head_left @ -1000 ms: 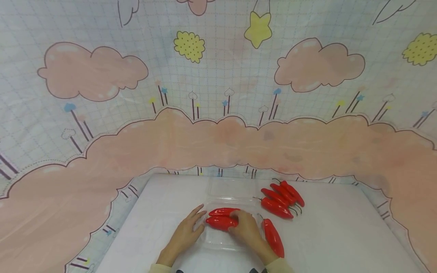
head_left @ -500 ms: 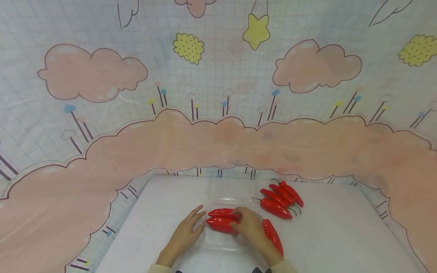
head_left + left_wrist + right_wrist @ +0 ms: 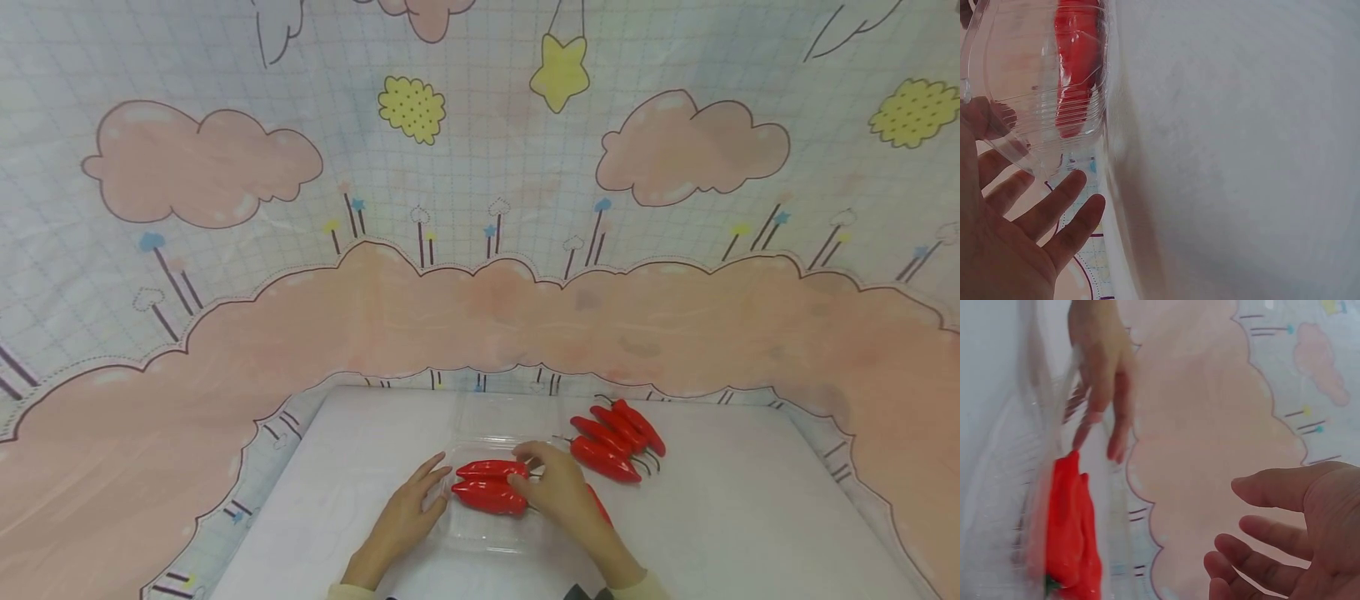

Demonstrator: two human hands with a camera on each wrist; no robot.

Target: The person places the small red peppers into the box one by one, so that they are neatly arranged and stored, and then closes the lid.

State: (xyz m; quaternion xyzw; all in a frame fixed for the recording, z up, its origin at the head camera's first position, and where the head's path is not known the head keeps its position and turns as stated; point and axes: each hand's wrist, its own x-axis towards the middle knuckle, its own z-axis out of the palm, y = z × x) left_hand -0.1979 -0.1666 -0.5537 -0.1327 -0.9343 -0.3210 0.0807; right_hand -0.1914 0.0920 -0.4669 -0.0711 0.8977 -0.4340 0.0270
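Two red chili peppers lie side by side in a clear plastic clamshell box [image 3: 480, 533], the farther pepper [image 3: 483, 469] behind the nearer pepper [image 3: 489, 497]. The left hand [image 3: 405, 512] is at the box's left side, fingers spread; in the left wrist view its fingers [image 3: 1060, 206] are extended and the thumb shows through the clear wall. Over the peppers' stem ends, the right hand [image 3: 562, 487] hovers with relaxed fingers. The right wrist view shows that hand [image 3: 1291, 531] holding nothing, apart from the peppers [image 3: 1066, 531]. Another red pepper [image 3: 600, 504] is mostly hidden behind the right hand.
A group of several red peppers [image 3: 603, 460] lies on the white table [image 3: 750, 500], right of the box. The box's clear lid [image 3: 510, 415] is laid back behind it. A cartoon-printed cloth [image 3: 480, 308] rises behind the table.
The right hand has let go of the peppers and moved slightly right and away, uncovering their stem ends. The left hand has stayed at the box's side.
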